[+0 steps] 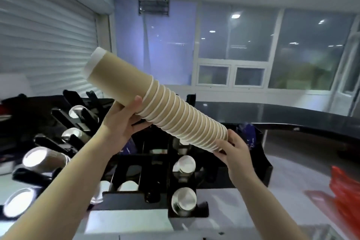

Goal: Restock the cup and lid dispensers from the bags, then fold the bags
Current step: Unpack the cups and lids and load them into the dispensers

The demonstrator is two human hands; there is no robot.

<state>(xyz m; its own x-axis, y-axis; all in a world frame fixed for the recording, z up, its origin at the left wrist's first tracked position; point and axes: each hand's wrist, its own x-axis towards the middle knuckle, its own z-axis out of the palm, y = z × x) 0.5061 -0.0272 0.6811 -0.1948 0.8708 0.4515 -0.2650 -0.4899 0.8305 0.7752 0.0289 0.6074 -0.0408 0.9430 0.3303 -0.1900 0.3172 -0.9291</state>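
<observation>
Stack point(171, 111) of nested tan paper cups, white rims, held slantwise in the air above the dispenser point(183, 181). Closed bottom end points up and left; open rim end points down and right.

Left hand point(124, 121) wraps the stack from below, near where the outermost cup's long wall meets the next rims; thumb lies on the near side, fingers curl behind. Right hand point(235, 152) cups the low rim end, fingers curled around the last rims.

Dispenser: black, sits on the pale surface point(224, 206) directly under the stack. Front column shows round cup ends at three levels point(184, 201). Lower left compartments show white cup ends point(128, 186).

Second black rack point(48, 148) at left, angled, with shiny round cup or lid ends; blurred, cannot tell which.

Red bag point(344, 197) lies on the surface at right, well apart from the dispenser. Dark counter point(272, 115) curves behind. Shutter point(46, 45) at left rear, windows point(292, 52) at right rear.
</observation>
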